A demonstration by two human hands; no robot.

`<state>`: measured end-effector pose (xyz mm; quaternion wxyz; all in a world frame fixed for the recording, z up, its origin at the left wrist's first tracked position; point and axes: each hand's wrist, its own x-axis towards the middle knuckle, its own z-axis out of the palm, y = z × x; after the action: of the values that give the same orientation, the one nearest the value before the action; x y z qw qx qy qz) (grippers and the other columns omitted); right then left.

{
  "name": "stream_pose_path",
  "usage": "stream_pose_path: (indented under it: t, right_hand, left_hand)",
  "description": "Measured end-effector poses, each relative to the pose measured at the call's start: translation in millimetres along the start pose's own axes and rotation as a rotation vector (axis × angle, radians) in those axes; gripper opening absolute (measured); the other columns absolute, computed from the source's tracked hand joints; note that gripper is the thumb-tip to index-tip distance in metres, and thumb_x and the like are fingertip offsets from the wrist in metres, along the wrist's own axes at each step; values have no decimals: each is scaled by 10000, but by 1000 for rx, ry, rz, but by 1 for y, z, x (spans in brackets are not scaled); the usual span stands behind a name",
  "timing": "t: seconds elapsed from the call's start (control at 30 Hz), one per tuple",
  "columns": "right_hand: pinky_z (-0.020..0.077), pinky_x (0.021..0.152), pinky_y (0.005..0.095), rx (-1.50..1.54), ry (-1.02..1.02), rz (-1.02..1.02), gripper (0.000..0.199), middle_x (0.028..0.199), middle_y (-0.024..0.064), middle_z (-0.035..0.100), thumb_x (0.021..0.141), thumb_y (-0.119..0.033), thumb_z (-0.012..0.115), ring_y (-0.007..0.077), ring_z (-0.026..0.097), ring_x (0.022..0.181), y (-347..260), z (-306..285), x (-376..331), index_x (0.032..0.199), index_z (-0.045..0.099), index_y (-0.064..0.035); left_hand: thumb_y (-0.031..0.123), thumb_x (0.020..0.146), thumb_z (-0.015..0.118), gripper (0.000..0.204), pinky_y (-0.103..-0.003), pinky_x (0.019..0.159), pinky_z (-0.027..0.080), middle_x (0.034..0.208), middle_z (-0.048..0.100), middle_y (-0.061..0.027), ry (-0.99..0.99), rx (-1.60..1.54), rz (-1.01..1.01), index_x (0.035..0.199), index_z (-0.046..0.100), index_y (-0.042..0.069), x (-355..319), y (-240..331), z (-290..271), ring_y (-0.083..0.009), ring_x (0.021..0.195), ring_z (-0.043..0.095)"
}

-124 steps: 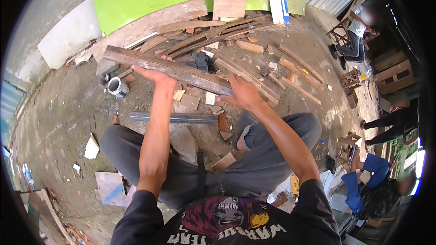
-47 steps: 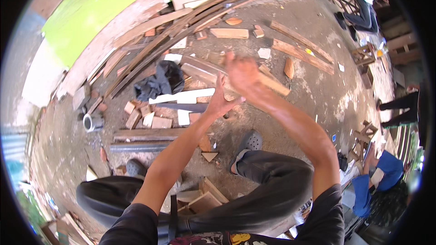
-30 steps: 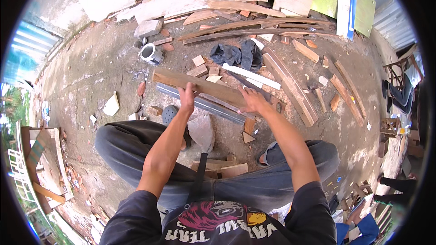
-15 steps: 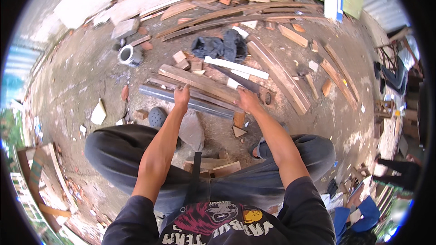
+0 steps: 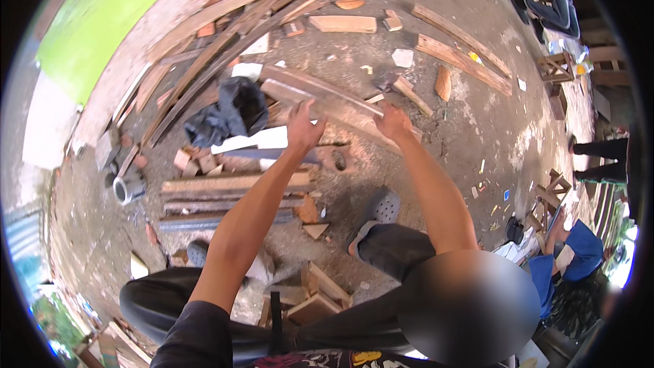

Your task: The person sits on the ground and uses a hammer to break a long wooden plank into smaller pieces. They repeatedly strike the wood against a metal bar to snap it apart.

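Long brown wooden planks (image 5: 347, 116) lie side by side on the ground in front of me. Over their near edge reaches my left hand (image 5: 304, 128), thumb and fingers apart. Farther right along the same planks, my right hand (image 5: 395, 123) has its fingers bent over the edge of the upper plank; the undersides of the fingers are hidden. A handsaw (image 5: 337, 157) lies just nearer than the planks, its blade partly covered by my left forearm and white strips (image 5: 252, 140). Left of that forearm, a row of cut boards (image 5: 231, 184) rests next to a grey-blue bar (image 5: 204, 222).
A black plastic bag (image 5: 231, 112), small wood blocks (image 5: 194, 162) and a grey bucket (image 5: 129, 187) are at the left. Long timbers (image 5: 225, 44) curve along the back. Loose planks (image 5: 463, 61) lie far right. Small wooden pieces (image 5: 317, 296) sit between my legs. Other people are at the right.
My view has turned right. Both hands have left the row of boards and the grey-blue bar and moved right to the long planks. The row of boards stays on the ground.
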<state>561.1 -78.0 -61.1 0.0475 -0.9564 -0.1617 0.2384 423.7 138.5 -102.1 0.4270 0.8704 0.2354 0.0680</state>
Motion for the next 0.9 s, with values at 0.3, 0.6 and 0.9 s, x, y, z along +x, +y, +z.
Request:
stream_pose_path:
  t: [0.3,0.6,0.9]
  right_hand:
    - [416,1057,468,-54,186,133,651,1420,194,464,849,-267,661,369,432,1327,151,-63,163,1436,408,-144]
    - [303,1102,597,-560,236,32,843,1417,170,451,778,-190,726,373,434,1331,237,-94,308,1488,274,-146]
    - [235,1076,703,-485,159,13,979,1325,152,508,750,-217,770,338,543,1222,224,-141,349,1528,176,-178]
  left_hand:
    - [681,887,446,806,-544,1198,11,1557,286,-168,-151,545,-57,1471,378,131,102,30,136,-348,1485,119]
    - [685,889,440,839,-543,1198,-31,1578,251,-140,-225,679,-159,1509,302,137,115,56,139,-306,1496,96]
    - [633,908,462,800,-585,1178,-3,1564,279,-151,-221,744,-158,1511,293,135,120,57,143,-335,1486,134]
